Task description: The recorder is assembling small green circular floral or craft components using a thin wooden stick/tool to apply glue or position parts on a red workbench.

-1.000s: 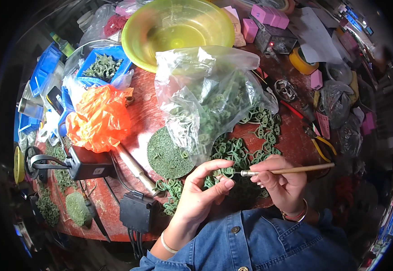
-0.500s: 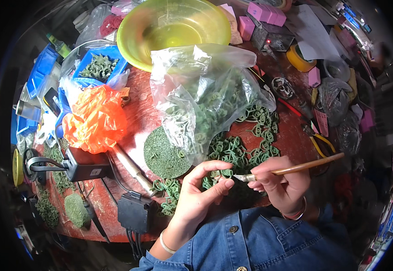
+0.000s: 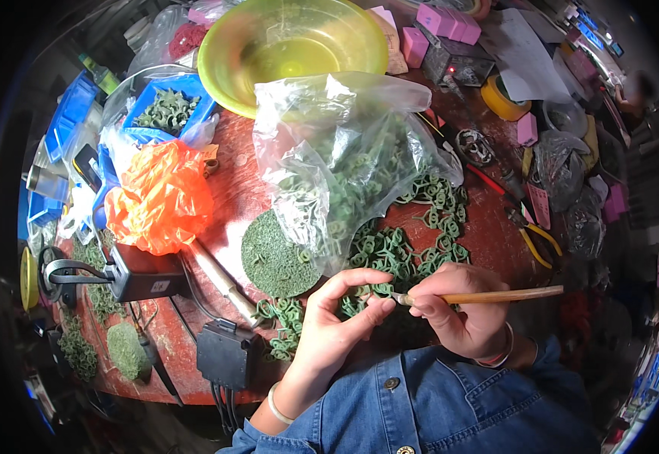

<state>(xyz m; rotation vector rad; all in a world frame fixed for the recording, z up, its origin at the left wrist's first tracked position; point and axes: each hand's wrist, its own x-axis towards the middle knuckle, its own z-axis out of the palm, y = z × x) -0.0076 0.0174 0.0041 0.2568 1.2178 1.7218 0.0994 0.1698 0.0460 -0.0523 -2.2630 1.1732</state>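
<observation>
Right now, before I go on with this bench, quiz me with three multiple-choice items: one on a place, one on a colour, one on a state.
1. Where does the yellow-green bowl stand?
A. at the far side of the table, beyond the clear bag
B. on the person's lap
C. under the orange bag

2. What colour is the crumpled bag left of the clear plastic bag?
A. black
B. orange
C. white

3. How does the right hand hold the thin wooden stick?
A. it lies untouched on the table
B. gripped in the fingers, tip pointing toward the left hand
C. snapped in two pieces

Answers: 1 A, the bowl sits at the top of the view behind the clear bag. 2 B, it is bright orange. 3 B, the fingers close on the stick and its tip meets the left fingertips over the small green ring pieces.
</observation>
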